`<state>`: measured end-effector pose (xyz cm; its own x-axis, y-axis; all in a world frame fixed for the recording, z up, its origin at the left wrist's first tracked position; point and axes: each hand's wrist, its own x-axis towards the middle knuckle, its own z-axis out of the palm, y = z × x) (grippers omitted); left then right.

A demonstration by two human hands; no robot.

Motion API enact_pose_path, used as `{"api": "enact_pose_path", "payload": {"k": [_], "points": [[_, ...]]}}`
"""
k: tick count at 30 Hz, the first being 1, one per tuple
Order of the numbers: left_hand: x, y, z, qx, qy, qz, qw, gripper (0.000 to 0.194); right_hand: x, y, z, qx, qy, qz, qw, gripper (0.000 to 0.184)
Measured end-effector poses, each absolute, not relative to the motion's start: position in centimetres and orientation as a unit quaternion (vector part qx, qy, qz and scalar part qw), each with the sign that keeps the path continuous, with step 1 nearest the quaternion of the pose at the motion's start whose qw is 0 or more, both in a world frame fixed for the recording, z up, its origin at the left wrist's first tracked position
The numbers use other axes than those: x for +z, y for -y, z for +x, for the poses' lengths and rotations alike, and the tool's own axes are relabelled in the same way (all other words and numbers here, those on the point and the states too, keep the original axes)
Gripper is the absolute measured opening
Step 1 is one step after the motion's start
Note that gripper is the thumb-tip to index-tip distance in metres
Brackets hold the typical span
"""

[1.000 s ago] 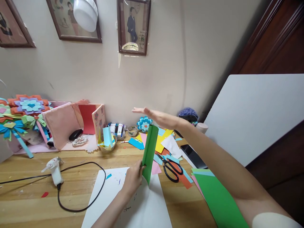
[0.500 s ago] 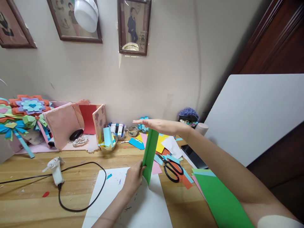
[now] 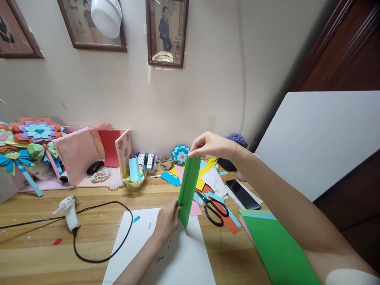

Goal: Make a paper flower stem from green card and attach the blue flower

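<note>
A folded strip of green paper (image 3: pixel 189 186) stands upright, slightly tilted, over a white sheet (image 3: pixel 187 261) marked with ink spots. Low on its left edge, my left hand (image 3: pixel 166 217) is closed around it. My right hand (image 3: pixel 209 145) reaches over from the right, with thumb and fingertips pinched at the strip's top left corner. Black-handled scissors (image 3: pixel 214 209) lie just right of the strip, on coloured paper scraps (image 3: pixel 231 223). A stack of green sheets (image 3: pixel 276 241) rests under my right forearm.
A white glue gun (image 3: pixel 69 213) with a looping black cord lies left. Behind are a pink fabric-covered box (image 3: pixel 77 158), paper flowers (image 3: pixel 38 130), a bowl of scraps (image 3: pixel 135 184), markers (image 3: pixel 147 163) and a blue paper flower (image 3: pixel 180 154). A phone (image 3: pixel 242 194) lies to the right.
My right hand has gone from lying flat, fingers outstretched, across the top of the green strip to pinching its top corner. My left hand keeps its hold low on the strip.
</note>
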<state>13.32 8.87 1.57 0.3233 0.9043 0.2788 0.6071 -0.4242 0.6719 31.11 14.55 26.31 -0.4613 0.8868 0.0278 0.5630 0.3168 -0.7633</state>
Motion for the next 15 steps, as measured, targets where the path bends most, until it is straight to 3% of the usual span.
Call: {"api": "enact_pose_path", "payload": {"k": [6, 15], "points": [[1.7, -8.6, 13.2, 0.329, -0.478, 0.780, 0.232, 0.021, 26.4, -15.0, 31.3, 0.436, 0.764, -0.424, 0.214, 0.025], [1.7, -8.8, 13.1, 0.336, -0.483, 0.778, 0.220, 0.021, 25.3, -13.3, 29.9, 0.266, 0.765, -0.493, 0.319, 0.025]]}}
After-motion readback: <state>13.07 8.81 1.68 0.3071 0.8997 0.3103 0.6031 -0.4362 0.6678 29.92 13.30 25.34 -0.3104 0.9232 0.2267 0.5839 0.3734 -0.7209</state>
